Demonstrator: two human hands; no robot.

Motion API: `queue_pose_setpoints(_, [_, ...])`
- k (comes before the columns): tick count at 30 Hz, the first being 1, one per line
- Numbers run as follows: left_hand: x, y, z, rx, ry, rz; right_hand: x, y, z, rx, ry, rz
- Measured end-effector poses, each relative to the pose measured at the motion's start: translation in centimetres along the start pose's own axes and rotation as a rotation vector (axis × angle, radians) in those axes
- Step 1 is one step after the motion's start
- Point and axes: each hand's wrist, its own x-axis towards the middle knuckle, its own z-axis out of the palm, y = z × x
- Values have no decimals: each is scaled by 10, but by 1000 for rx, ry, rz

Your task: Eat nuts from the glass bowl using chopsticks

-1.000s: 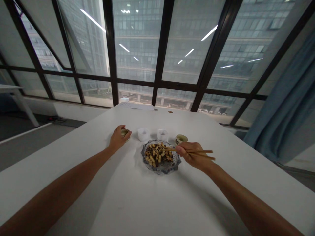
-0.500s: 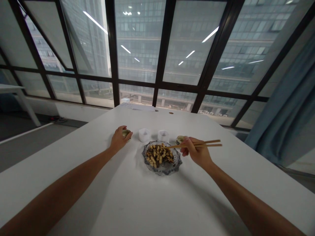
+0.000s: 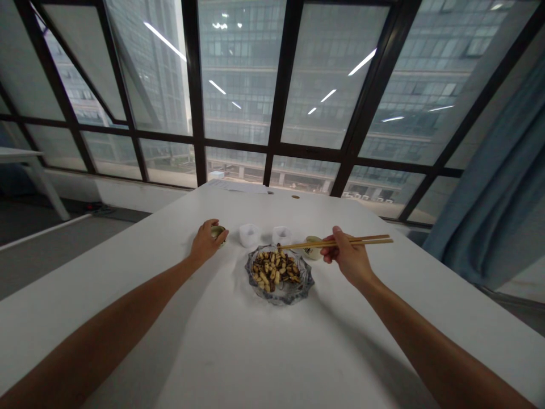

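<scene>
A scalloped glass bowl [image 3: 281, 292] of mixed pale and dark beans sits mid-table. My right hand [image 3: 349, 260] grips a pair of wooden chopsticks [image 3: 340, 243], held level, their tips over the bowl's far rim and pinching something small and dark. My left hand [image 3: 205, 243] is curled around a small greenish cup [image 3: 218, 230] to the left of the bowl. Behind the bowl stand two small white cups [image 3: 249, 234] [image 3: 281, 235], and a pale green cup [image 3: 313, 247] sits just under the chopsticks.
The white table [image 3: 255, 352] runs back to a wall of dark-framed windows. Papers [image 3: 236, 185] lie at its far edge. A blue curtain [image 3: 498, 187] hangs at the right. Another white table [image 3: 21, 156] stands at the far left.
My right hand has lifted the chopsticks out of the beans and swung them up and to the right, tips now at the bowl's far rim. My left hand has stayed on its cup.
</scene>
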Motion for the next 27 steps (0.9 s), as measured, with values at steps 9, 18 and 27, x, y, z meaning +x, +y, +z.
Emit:
queue_pose_setpoints(9, [0,1,0,7,-10,-10,7,2,-4,62,5,108])
queue_pose_setpoints(18, [-2,4,-4,60,-49,-28,-18,-16,5,-376,-169,-225])
queue_pose_setpoints(27, [1,61,-1,202,-211,342,-24,-19,-2,-786,-422,-580])
